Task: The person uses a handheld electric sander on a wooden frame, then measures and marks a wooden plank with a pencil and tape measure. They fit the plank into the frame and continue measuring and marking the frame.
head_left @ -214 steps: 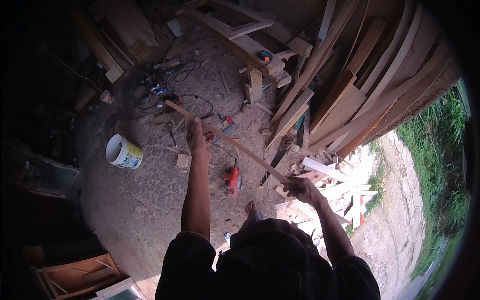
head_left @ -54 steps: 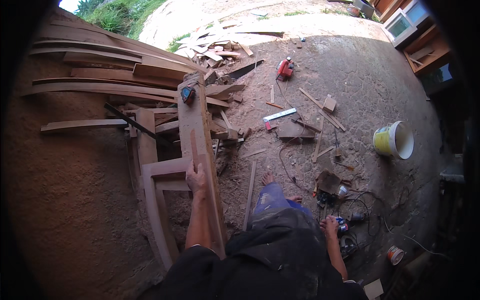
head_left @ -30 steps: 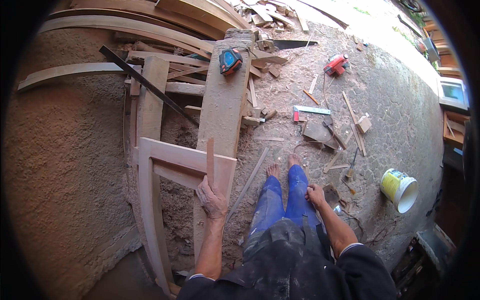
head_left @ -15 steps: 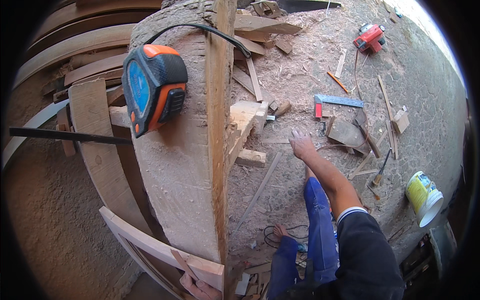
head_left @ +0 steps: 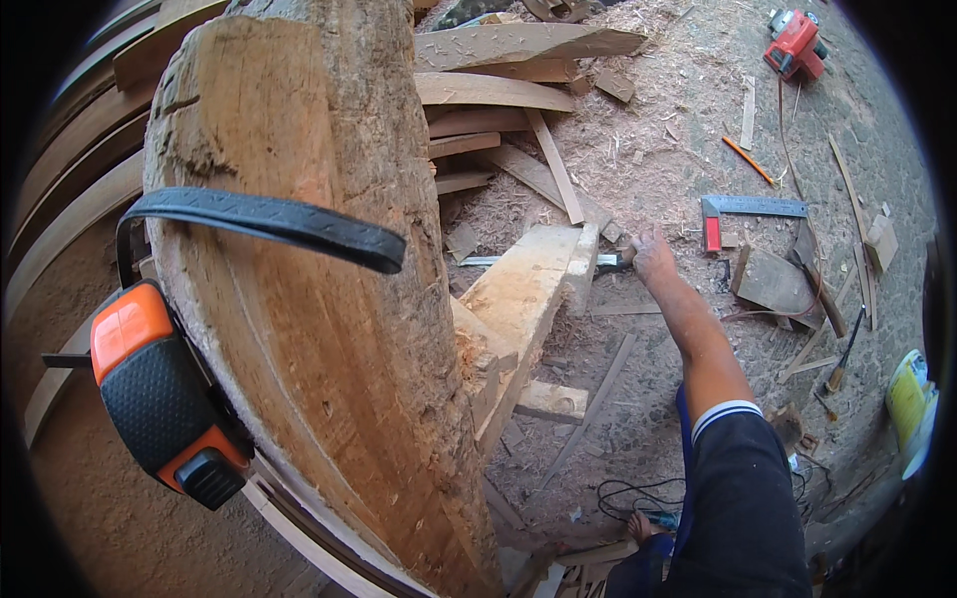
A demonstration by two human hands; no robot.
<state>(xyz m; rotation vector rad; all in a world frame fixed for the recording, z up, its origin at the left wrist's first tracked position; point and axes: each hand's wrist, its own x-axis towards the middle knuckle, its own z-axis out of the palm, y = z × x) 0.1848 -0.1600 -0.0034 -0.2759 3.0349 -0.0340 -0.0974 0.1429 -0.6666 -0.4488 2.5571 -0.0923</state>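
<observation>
Far left, 8 o'clock: orange-and-black tape measure [head_left: 159, 394] at the left edge of a thick timber beam [head_left: 329, 299], its strap looping over the wood. Beam runs roughly 11 to 5. Left hand: out of view, cannot tell its state. Right of beam, pale wooden bracket [head_left: 528, 274] slants 1 to 7. Flat-bladed tool [head_left: 606, 260] passes behind it, long axis near 9 to 3; bracket hides mid-blade, what looks like the far end showing leftward. Handle end at 3, directly at the right hand [head_left: 653, 257], the nearer hand; tool lies at 9 from it. Right-hand fingers curled in, pinching handle; thumb placement unclear. Off the hand at 2, well apart: red-and-metal square [head_left: 758, 205].
</observation>
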